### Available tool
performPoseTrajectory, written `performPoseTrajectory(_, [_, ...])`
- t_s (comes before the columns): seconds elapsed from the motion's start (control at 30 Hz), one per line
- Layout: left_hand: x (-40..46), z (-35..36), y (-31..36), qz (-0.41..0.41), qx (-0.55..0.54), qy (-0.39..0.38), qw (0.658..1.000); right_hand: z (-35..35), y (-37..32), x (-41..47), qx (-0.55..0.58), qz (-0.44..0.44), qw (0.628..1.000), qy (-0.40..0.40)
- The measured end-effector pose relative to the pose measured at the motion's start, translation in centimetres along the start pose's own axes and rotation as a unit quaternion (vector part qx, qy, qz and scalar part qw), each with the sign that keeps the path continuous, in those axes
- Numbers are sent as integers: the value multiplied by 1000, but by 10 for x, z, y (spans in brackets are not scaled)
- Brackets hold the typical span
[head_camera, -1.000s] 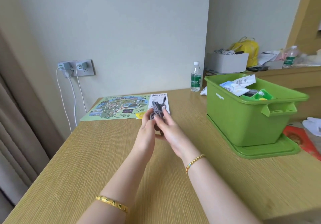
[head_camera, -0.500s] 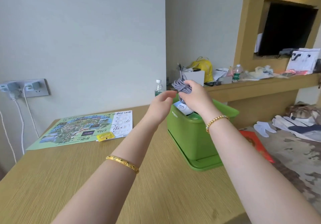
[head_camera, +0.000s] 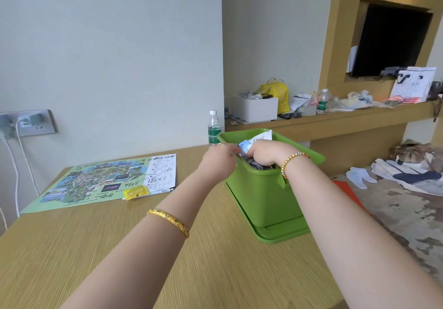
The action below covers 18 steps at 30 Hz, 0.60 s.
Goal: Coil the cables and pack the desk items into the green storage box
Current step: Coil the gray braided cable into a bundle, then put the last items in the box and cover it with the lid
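Head view — right hand (head_camera: 262,151) inside green storage box (head_camera: 261,196), fingers curled down over grey coiled cable (head_camera: 257,164) lying in it. Left hand (head_camera: 219,158) at box's near-left rim; finger state cannot be told. Map sheet (head_camera: 100,181) left of box — flat on desk (head_camera: 119,248).

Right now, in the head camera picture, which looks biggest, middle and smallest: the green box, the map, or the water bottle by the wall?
1. Map, widest in the picture.
2. Green storage box, nearly as large, so 1 and 2 are close.
3. Water bottle, smallest.
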<state>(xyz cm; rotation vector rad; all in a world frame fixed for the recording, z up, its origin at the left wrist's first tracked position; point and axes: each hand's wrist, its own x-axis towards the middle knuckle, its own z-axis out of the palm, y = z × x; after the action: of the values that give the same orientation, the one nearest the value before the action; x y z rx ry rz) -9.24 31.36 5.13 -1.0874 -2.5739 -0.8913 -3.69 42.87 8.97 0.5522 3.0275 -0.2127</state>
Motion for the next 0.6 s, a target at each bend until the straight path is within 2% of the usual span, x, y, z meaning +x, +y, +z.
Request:
performPoseTrajectory(0.1, [-8, -1, -24, -17, -21, 58, 998, 2, -6, 9, 49, 23, 997, 59])
performPoseTrajectory(0.17, [-11, -5, -44, -37, -32, 92, 995, 12, -16, 9, 81, 15, 974, 211])
performPoseTrajectory(0.23, [-14, -10, -65, -53, -30, 108, 992, 27, -38, 5, 94, -38, 916, 388])
performPoseTrajectory(0.27, [-16, -13, -77, -62, -24, 113, 991, 33, -53, 3, 110, -75, 882, 452])
performPoseTrajectory(0.33, [-22, -16, -100, -86, -11, 115, 990, 42, -84, 5, 143, -142, 837, 508])
performPoseTrajectory(0.4, [-29, -18, -126, -111, -5, 106, 988, 57, -112, 14, 167, -180, 835, 492])
performPoseTrajectory(0.6, [-53, -16, -209, -194, 72, 51, 977, 156, -154, 66, 172, -167, 935, 261])
